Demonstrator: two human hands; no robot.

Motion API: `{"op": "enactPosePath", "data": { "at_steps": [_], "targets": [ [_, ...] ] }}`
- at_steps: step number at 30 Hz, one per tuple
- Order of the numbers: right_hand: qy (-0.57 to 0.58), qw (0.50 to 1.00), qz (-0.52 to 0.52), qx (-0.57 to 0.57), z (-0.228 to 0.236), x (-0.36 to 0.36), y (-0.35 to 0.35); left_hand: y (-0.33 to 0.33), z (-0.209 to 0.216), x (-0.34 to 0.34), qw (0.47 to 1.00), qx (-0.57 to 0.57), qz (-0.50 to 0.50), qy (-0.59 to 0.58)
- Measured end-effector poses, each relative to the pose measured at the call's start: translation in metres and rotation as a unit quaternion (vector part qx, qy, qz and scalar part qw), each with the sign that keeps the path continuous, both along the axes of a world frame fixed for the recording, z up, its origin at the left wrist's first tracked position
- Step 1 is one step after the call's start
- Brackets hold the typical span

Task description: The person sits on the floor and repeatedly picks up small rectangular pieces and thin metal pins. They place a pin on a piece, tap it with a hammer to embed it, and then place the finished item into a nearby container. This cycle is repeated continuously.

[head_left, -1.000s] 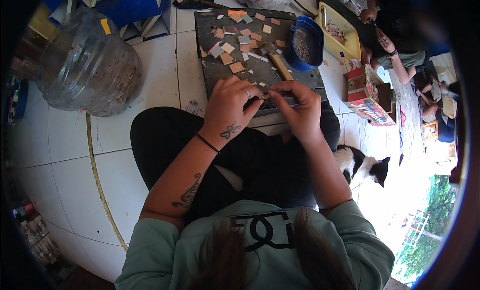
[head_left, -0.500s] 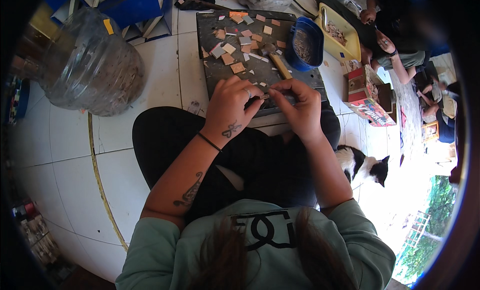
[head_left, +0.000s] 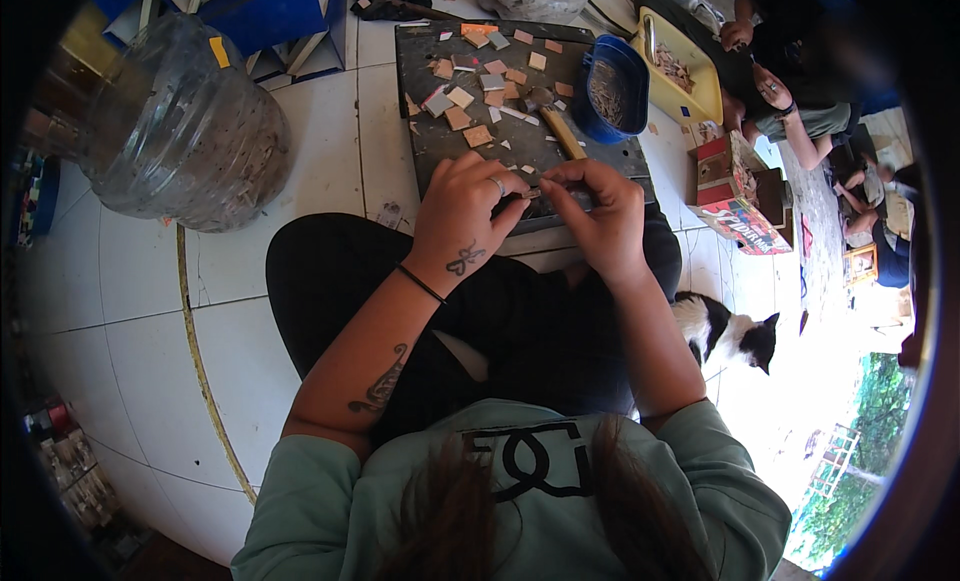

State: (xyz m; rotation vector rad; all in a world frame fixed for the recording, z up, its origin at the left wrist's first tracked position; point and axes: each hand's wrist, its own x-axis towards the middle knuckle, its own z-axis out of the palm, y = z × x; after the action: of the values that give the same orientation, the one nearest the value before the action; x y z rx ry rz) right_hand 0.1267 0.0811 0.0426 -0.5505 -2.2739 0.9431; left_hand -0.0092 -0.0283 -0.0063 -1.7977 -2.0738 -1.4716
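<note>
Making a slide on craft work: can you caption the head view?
Both hands, left hand and right hand, pinch a small tile piece over a dark work board strewn with tile fragments.

Both hands meet over the near edge of a dark board: the left hand and right hand pinch one small tile piece together. A blue bowl sits far right.

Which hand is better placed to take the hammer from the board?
Probably the right hand: the hammer lies just beyond its fingers on the board. The left hand is farther. Both pinch a small piece.
</note>
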Motion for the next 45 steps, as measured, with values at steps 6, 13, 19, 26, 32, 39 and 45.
{"op": "enactPosePath", "data": {
  "at_steps": [6, 13, 19, 26, 32, 39, 45],
  "targets": [
    [0.005, 1.0, 0.003, -0.004, -0.0012, 0.0005, -0.0001, -0.0003, -0.0004, 0.0001, 1.0, 0.002, 0.002, 0.0],
    [0.006, 1.0, 0.009, 0.0, -0.0001, 0.001, -0.0007, -0.0002, 0.0, 0.0, 1.0, 0.003, 0.0, -0.002],
    [0.007, 1.0, 0.008, 0.01, 0.0001, 0.0012, -0.001, -0.0002, -0.0002, -0.0003, 1.0, 0.004, 0.0, -0.001],
    [0.009, 1.0, 0.016, 0.016, 0.0003, 0.0007, 0.0001, -0.0003, 0.0, -0.0001, 1.0, -0.003, 0.0, -0.002],
    [0.003, 1.0, 0.016, 0.019, 0.0017, 0.001, 0.0001, -0.001, 0.0017, 0.0, 1.0, -0.012, 0.0, -0.004],
    [0.005, 0.999, 0.023, 0.026, 0.0023, 0.0005, -0.0005, -0.0009, 0.0006, -0.0001, 1.0, -0.005, 0.0, -0.005],
    [-0.021, 0.996, 0.048, 0.065, 0.0055, 0.0, 0.0037, 0.0006, 0.0025, 0.0002, 1.0, -0.003, -0.003, -0.011]
  ]
}}
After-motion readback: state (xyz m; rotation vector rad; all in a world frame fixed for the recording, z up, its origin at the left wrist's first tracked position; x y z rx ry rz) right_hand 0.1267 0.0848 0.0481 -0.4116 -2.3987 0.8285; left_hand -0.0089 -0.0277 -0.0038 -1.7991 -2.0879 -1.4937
